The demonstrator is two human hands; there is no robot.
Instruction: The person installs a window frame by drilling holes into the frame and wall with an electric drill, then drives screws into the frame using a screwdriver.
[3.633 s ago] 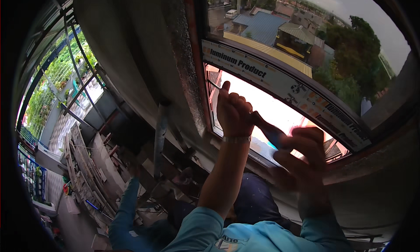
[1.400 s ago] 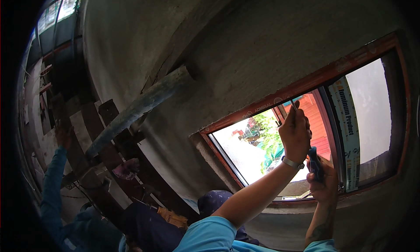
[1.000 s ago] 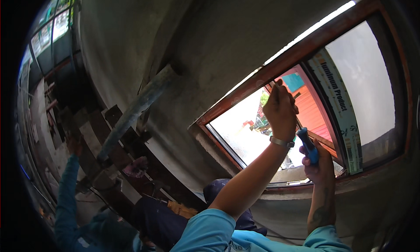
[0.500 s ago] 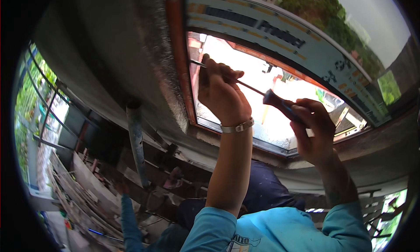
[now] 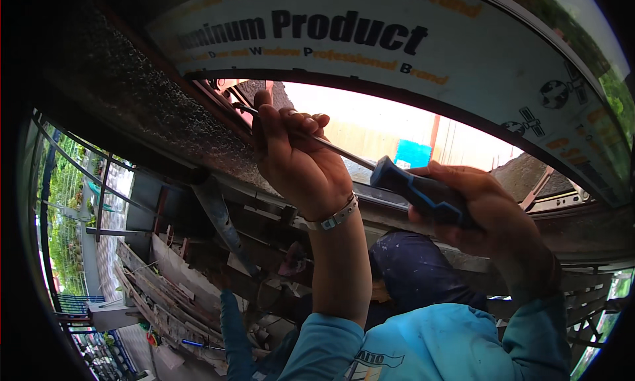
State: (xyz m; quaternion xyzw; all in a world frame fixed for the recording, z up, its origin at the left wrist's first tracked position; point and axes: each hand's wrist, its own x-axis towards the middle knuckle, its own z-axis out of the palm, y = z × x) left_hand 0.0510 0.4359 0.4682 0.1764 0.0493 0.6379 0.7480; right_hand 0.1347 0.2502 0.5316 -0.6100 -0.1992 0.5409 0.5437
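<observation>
A long screwdriver (image 5: 426,194) with a black-and-blue handle slants across the window opening, its tip up at the left side of the frame. My right hand (image 5: 493,206) is wrapped round the handle. Further along, my left hand (image 5: 307,166) closes its fingers about the thin metal shaft near the tip. The tip meets the left inner edge of the reddish-brown window frame (image 5: 228,113); whether it sits in a screw is too small to tell. Above both hands, a tilted window sash (image 5: 264,53) is covered with printed white film.
Rough grey wall (image 5: 152,90) borders the frame on the left. Below stands a worn metal pole (image 5: 225,222), with planks (image 5: 165,301) and rubble behind it. Another person's blue sleeve (image 5: 238,328) shows low down. A metal stay arm (image 5: 559,199) crosses the opening's right corner.
My view has moved closer and tilted, so the sash looks larger and the opening narrower. Both hands keep their hold on the screwdriver.
</observation>
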